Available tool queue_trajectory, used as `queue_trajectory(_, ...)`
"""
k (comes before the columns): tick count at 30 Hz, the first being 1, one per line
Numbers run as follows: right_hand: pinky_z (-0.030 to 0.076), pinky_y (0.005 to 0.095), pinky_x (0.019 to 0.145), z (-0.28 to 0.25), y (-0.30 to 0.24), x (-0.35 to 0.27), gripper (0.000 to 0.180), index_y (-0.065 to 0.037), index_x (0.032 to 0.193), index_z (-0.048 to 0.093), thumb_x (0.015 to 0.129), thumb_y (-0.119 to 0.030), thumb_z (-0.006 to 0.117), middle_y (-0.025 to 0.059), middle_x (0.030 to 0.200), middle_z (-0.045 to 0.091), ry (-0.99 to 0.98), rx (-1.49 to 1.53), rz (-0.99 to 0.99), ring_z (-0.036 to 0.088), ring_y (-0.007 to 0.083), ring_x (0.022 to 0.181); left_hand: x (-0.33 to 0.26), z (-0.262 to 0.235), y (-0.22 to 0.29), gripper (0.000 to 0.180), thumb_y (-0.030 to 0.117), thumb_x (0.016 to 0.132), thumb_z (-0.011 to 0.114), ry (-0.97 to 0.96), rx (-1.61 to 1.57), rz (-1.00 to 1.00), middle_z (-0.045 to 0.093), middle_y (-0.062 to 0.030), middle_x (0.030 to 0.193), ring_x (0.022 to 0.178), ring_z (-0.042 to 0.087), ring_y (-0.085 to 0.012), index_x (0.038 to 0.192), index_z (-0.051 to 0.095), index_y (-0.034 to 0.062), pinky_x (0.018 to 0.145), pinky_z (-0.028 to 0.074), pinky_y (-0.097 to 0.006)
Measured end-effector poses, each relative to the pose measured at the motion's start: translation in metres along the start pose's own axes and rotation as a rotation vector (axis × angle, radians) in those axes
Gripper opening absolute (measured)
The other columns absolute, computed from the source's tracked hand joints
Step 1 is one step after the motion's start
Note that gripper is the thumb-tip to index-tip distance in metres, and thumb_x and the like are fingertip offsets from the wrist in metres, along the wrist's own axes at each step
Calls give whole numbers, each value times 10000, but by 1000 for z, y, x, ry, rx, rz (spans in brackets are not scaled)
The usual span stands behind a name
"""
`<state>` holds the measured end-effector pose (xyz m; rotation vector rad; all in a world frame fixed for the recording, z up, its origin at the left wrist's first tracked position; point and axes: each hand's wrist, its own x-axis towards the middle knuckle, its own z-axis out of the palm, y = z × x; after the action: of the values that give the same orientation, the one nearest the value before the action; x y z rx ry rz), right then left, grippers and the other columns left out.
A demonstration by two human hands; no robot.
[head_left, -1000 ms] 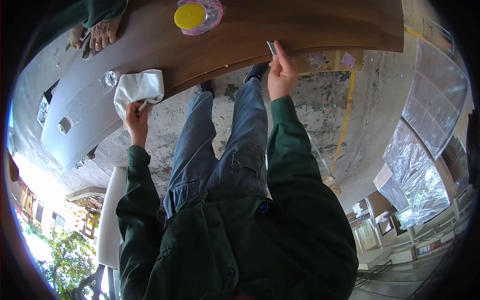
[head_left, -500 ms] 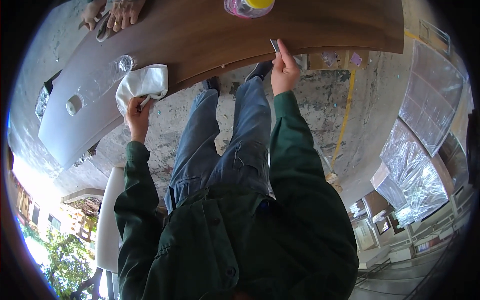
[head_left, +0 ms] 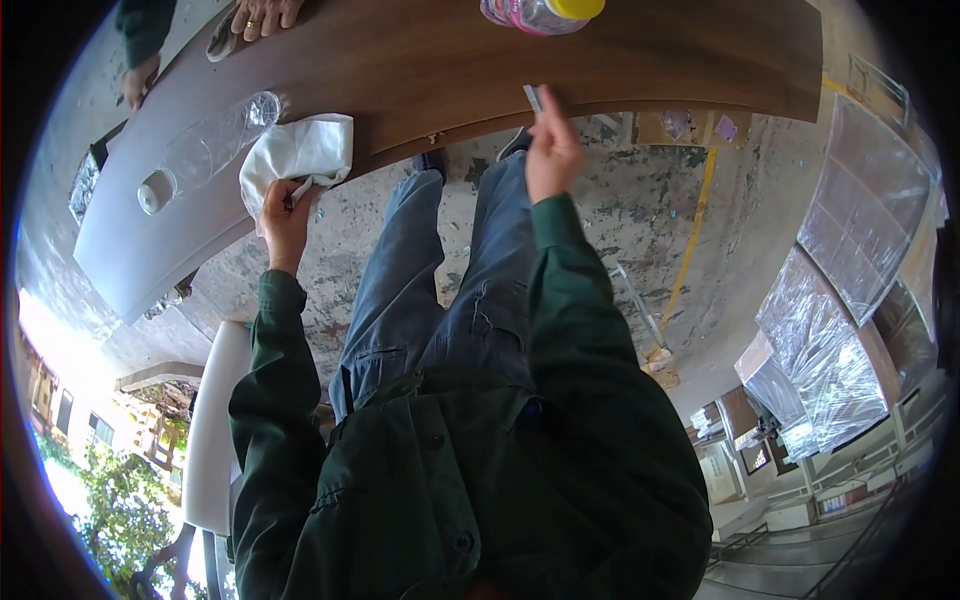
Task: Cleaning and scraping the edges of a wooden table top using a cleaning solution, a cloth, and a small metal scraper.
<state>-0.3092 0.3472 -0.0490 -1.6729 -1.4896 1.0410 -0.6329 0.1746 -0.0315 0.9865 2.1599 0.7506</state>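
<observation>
Gripping: left hand clenches cloth on tabletop edge for wiping; right hand pinches small blade against edge.

The left hand grips a white cloth at the wooden table's edge; the right hand pinches a small grey blade there. A clear plastic bottle lies beside the cloth.

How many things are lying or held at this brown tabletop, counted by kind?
Clear plastic bottles: 2, one lying empty, one pink-labelled with yellow cap
White cloth: 1, in the left hand
Small grey flat tool: 1, in the right hand
Total: 4
</observation>
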Motion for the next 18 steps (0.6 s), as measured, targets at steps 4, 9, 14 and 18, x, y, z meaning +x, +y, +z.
queue_trajectory(4,540,368,701,27,-11,-19,485,-274,1252,620,875,18,536,66,938,653,-75,-165,-41,659,272,827,0,0,1,162,47,784,751,5,-45,-9,495,30,714,644,406,-63,795,590,30,603,381,-210)
queue_trajectory(9,528,405,671,69,-36,-52,522,-297,1220,642,798,8,610,117,858,650,-196,-254,-234,652,295,748,1,0,-5,173,53,775,761,2,-42,-9,495,28,711,643,407,-70,791,590,33,606,385,-216)
queue_trajectory(14,486,225,696,14,6,-6,422,-149,1265,630,918,51,495,-18,939,681,61,39,-41,555,65,732,0,4,-3,176,60,769,767,-3,-35,-17,497,21,705,641,411,-77,796,595,37,611,390,-219)
queue_trajectory(18,507,284,694,15,9,-10,441,-137,1256,634,882,68,524,18,966,694,19,-116,-93,619,102,769,0,8,0,177,62,771,767,13,-22,10,497,26,705,638,407,-75,793,593,34,606,388,-218)
